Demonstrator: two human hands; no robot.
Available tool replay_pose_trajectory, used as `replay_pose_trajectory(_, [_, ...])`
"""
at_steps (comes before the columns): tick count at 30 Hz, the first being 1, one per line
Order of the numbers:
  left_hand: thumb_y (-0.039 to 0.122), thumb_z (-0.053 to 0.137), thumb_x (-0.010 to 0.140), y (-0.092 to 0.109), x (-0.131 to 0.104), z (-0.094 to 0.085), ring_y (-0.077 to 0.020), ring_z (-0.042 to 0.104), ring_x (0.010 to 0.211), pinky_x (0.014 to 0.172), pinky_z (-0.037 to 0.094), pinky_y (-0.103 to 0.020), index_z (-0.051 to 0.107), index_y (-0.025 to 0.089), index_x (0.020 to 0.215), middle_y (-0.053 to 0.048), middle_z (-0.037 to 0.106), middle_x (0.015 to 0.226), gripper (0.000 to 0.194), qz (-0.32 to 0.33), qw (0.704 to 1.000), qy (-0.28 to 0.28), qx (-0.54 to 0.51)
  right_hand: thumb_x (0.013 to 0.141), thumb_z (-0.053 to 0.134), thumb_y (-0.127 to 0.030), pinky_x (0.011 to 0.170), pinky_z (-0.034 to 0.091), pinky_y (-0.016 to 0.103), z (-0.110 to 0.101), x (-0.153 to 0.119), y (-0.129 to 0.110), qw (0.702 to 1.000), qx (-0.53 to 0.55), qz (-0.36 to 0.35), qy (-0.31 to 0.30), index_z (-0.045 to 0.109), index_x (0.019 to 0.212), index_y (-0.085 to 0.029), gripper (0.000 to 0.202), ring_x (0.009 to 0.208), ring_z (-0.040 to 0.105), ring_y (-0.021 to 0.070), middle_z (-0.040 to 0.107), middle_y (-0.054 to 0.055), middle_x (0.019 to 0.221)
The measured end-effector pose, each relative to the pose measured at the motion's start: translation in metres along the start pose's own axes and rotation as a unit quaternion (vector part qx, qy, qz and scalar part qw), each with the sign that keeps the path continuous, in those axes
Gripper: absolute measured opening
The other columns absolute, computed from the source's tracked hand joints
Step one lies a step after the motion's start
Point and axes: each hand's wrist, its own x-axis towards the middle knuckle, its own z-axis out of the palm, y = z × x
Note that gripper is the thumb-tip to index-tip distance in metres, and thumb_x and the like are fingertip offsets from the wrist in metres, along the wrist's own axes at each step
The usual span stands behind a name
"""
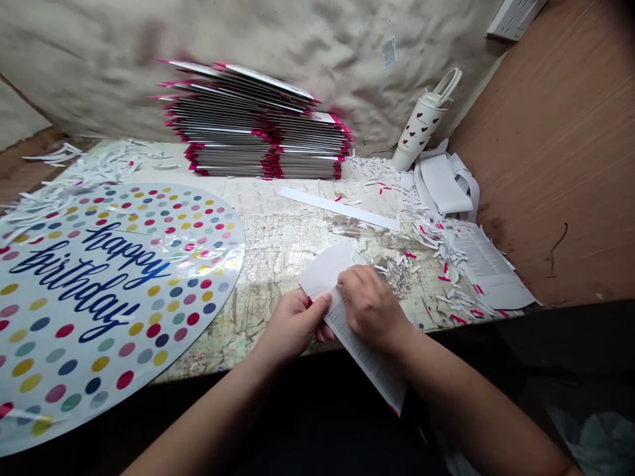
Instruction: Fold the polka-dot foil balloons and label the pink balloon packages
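Over the table's front edge I hold a flat white packet (364,354) with rows of small print and pink at its corners. My left hand (292,324) is closed on its left edge, thumb on top. A blank white flap (327,264) stands out at the packet's far end. My right hand (372,307) is curled over the packet close to that flap, fingers bent inward; its fingertips are mostly hidden, and it seems to pinch the flap's edge. Beyond my hands lies a narrow white paper strip (340,208).
Tall stacks of pink-edged packets (262,142) stand against the draped wall. A round "happy birthday" foil balloon (124,264) covers the left side. At the back right are a white tumbler (419,129) with hearts and paper scraps (446,182). A printed sheet (491,264) lies near the right panel.
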Motion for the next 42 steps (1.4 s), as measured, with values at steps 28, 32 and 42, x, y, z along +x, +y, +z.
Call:
replay_pose_trajectory(28, [0.019, 0.053, 0.081, -0.083, -0.063, -0.038, -0.0334, 0.043, 0.123, 0.104, 0.029, -0.050, 0.063, 0.026, 0.114, -0.011, 0.055, 0.126, 0.035, 0.306, 0.827, -0.001, 0.472, 0.082, 0.055, -0.020, 0.091, 0.044, 0.047, 0.032, -0.103, -0.009, 0.979, 0.049, -0.193, 0.030, 0.061, 0.103, -0.010, 0.023, 0.114, 0.051, 0.0297, 0.064, 0.016, 0.109])
replay_pose_trajectory(32, [0.026, 0.051, 0.083, -0.069, -0.058, -0.028, -0.0301, 0.052, 0.110, 0.096, 0.035, -0.046, 0.067, 0.022, 0.095, -0.011, 0.065, 0.107, 0.020, 0.287, 0.821, 0.036, 0.493, 0.085, 0.051, -0.019, 0.085, 0.046, 0.040, 0.028, -0.098, -0.013, 0.989, 0.110, -0.094, 0.012, 0.062, 0.093, -0.014, 0.014, 0.099, 0.058, 0.0233, 0.067, 0.010, 0.098])
replay_pose_trajectory(42, [0.039, 0.060, 0.076, -0.045, -0.027, -0.039, -0.0265, 0.050, 0.093, 0.081, 0.040, -0.039, 0.057, 0.019, 0.094, -0.008, 0.056, 0.096, 0.027, 0.215, 0.814, 0.140, 0.522, 0.083, 0.057, -0.026, 0.098, 0.039, 0.049, 0.027, -0.065, -0.001, 0.981, 0.106, -0.123, -0.106, 0.056, 0.119, -0.024, 0.036, 0.121, 0.046, 0.0260, 0.053, 0.009, 0.129])
